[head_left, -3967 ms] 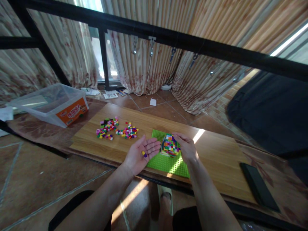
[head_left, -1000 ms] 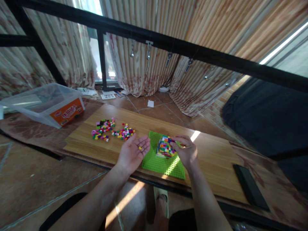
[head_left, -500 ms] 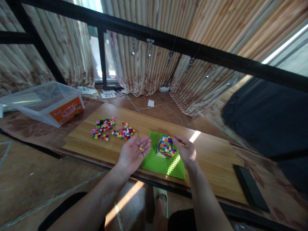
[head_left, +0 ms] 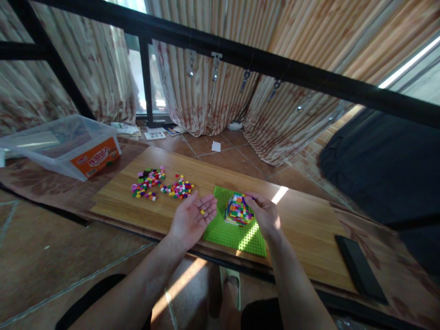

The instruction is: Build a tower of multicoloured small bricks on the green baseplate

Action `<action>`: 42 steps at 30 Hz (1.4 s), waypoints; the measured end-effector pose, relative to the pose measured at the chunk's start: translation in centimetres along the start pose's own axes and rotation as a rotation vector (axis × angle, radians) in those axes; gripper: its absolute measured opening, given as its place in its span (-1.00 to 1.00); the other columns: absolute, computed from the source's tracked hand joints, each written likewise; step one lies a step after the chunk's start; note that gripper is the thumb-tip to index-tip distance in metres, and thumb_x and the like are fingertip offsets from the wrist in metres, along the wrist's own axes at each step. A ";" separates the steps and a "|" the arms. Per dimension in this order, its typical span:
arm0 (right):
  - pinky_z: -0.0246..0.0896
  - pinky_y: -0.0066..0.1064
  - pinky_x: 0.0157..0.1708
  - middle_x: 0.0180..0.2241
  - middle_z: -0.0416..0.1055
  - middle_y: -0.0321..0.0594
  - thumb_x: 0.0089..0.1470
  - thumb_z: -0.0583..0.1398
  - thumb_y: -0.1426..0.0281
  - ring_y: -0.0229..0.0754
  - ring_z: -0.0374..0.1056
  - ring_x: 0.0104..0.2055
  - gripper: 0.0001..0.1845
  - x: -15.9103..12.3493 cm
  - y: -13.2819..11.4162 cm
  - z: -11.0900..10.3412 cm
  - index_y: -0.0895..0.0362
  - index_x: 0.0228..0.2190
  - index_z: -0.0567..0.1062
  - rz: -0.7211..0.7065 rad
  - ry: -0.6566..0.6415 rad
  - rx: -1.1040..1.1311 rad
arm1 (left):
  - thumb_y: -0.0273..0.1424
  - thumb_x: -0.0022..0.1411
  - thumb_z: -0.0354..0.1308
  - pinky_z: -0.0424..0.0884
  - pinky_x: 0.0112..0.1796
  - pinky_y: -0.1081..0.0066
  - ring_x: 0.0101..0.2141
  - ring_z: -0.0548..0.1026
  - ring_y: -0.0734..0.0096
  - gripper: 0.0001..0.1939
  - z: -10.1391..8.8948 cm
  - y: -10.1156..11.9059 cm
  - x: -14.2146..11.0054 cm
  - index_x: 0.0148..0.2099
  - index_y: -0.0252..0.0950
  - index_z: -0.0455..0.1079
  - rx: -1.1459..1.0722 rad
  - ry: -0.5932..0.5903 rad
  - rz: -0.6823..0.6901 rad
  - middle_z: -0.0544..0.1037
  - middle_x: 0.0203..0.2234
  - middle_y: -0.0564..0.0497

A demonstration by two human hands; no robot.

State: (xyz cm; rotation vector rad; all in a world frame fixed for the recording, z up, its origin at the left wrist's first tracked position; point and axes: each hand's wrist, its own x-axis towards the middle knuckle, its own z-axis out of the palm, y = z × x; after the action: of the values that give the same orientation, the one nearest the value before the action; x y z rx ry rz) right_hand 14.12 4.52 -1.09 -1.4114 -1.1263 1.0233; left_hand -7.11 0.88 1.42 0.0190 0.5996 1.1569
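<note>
My left hand (head_left: pixel 193 217) is held palm up with its fingers stretched out, left of the brick structure. A small yellow brick (head_left: pixel 202 211) lies loose on its fingers. On the green baseplate (head_left: pixel 220 236) stands a boxy structure of many-coloured toy bricks (head_left: pixel 238 210). My right hand (head_left: pixel 264 213) is at the structure's upper right corner, thumb and fingers pinched together and touching its top edge. What sits between those fingertips, if anything, is hidden. Loose coloured bricks lie in two piles, one farther left (head_left: pixel 147 181) and one nearer my left hand (head_left: pixel 180 188).
The wooden board (head_left: pixel 302 220) lies on a low cloth-covered table. A clear plastic tub (head_left: pixel 62 158) with an orange label stands at the left end. Toward the right end lies a black flat object (head_left: pixel 360 268). A dark metal rail (head_left: pixel 240 59) runs across beyond the table.
My right hand has shifted slightly toward the structure's top corner, its fingers closer in. My left hand stays palm up with the yellow brick. The whole view has moved a little.
</note>
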 end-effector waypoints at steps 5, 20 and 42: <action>0.37 -0.36 -0.37 -0.38 0.55 -0.19 -0.23 0.34 0.13 -0.18 0.45 -0.39 -0.54 0.0 0.1 0.0 0.16 -0.29 0.57 -0.025 0.000 -0.006 | -0.30 0.26 -0.01 0.46 -0.31 0.42 -0.39 0.50 0.38 -0.64 -0.2 -0.1 0.1 -0.29 -0.51 0.47 0.004 -0.001 -0.002 0.54 -0.42 -0.15; 0.32 -0.36 -0.37 -0.40 0.54 -0.13 -0.06 0.26 0.18 -0.19 0.44 -0.35 -0.67 -0.5 -2.1 -0.9 0.20 -0.36 0.56 -0.289 0.379 0.036 | -0.12 0.26 -0.08 0.33 -0.01 0.27 -0.07 0.45 0.18 -0.49 0.2 -0.4 -0.4 -0.17 -0.49 0.46 0.005 -0.158 -0.038 0.51 -0.15 -0.30; 0.21 -0.28 -0.14 -0.30 0.48 -0.21 0.12 0.11 0.46 -0.14 0.32 -0.19 -0.82 -6.8 -3.5 7.0 0.07 -0.36 0.53 -0.720 -0.235 -0.674 | -0.03 0.27 -0.20 0.33 -0.07 0.25 -0.07 0.44 0.17 -0.40 0.6 -0.6 -1.3 -0.01 -0.42 0.38 0.089 -0.304 -0.016 0.45 -0.04 -0.26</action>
State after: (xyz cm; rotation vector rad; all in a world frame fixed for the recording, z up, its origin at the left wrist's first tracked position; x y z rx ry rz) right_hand 5.50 -0.54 1.70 -1.2108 -2.0858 0.2877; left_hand -6.69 -0.29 2.36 0.2614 0.3800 1.0852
